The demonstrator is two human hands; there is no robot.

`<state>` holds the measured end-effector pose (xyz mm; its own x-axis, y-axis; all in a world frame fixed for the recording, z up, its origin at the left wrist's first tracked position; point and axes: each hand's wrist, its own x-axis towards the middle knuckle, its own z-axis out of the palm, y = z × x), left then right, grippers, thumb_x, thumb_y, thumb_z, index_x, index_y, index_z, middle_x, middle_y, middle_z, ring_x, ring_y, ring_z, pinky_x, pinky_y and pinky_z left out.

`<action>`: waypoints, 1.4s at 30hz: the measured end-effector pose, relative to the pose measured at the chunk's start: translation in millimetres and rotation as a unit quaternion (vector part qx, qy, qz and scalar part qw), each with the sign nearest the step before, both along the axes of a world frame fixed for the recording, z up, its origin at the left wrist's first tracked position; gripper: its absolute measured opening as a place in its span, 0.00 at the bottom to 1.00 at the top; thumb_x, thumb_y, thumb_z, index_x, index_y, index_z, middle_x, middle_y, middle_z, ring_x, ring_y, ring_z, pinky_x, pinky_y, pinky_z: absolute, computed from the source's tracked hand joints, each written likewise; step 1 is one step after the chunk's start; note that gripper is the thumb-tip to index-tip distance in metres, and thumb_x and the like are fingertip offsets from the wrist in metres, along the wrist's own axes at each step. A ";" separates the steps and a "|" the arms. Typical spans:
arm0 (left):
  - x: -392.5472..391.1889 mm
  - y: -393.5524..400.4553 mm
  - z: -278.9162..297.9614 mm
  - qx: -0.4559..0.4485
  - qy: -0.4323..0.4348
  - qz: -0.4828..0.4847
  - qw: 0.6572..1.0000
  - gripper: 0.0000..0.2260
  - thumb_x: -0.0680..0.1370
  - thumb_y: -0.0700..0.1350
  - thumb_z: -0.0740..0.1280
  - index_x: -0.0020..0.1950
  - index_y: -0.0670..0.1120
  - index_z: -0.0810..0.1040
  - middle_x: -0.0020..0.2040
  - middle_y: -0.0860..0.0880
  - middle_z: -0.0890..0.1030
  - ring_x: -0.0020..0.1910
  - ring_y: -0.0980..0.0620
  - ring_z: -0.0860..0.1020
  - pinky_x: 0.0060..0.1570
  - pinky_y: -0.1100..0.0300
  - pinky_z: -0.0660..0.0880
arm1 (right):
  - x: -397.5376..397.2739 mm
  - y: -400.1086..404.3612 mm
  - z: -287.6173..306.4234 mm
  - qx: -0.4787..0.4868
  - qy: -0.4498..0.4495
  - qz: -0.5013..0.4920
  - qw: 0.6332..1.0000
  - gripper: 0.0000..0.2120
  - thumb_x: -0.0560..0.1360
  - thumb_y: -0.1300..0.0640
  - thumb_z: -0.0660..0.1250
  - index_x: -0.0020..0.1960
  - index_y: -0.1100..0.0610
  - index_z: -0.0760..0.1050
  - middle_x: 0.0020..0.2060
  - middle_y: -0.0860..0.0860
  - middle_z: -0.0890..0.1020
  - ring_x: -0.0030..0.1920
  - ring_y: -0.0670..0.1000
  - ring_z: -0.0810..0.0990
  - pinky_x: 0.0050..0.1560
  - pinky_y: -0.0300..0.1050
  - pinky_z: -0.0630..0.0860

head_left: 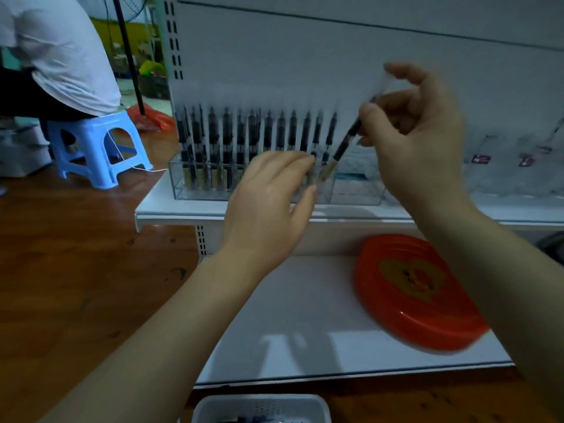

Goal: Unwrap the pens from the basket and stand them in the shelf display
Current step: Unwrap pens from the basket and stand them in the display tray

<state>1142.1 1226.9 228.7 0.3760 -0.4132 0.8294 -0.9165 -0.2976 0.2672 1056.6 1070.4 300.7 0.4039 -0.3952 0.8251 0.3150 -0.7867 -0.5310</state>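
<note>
Right hand [418, 129]: pinches one tilted pen [345, 148], lower end in clear display [195, 193] at upper shelf [183, 209] front edge. Left hand [271, 196]: fingers straight, touching standing pens [232, 138]. White basket [262, 406]: below lower shelf [290, 315] front edge. Red plate [412, 291]: lower shelf, right.

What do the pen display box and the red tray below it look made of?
Display box: looks like clear rigid plastic, perhaps acrylic; the pens show through its walls. Red tray: glossy plastic by the look, with shiny highlights and moulded ridges; glazed ware can't be ruled out.
</note>
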 end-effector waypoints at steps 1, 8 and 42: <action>2.1 0.8 -1.1 0.011 -0.010 0.016 1.000 0.17 0.79 0.46 0.66 0.66 0.40 0.79 0.63 0.45 0.80 0.65 0.45 0.74 0.69 0.58 0.65 | 3.8 -1.8 5.7 0.002 -0.006 -0.006 1.000 0.16 0.78 0.55 0.68 0.65 0.49 0.71 0.41 0.49 0.81 0.40 0.49 0.84 0.45 0.51 0.82; 5.7 -0.2 -7.7 0.067 -0.002 0.083 0.994 0.20 0.77 0.48 0.65 0.66 0.40 0.77 0.63 0.45 0.80 0.65 0.41 0.73 0.63 0.44 0.73 | 31.9 -2.5 18.9 -0.024 0.005 -0.031 0.999 0.16 0.78 0.56 0.68 0.65 0.50 0.72 0.40 0.48 0.81 0.40 0.49 0.83 0.44 0.53 0.82; -10.8 29.4 -13.8 -0.052 0.057 -0.083 0.994 0.08 0.79 0.43 0.67 0.57 0.44 0.79 0.51 0.53 0.77 0.47 0.56 0.77 0.43 0.62 0.76 | -5.9 27.2 -53.4 -0.090 0.072 -0.051 0.992 0.13 0.79 0.56 0.67 0.63 0.55 0.76 0.41 0.46 0.80 0.39 0.46 0.79 0.41 0.44 0.77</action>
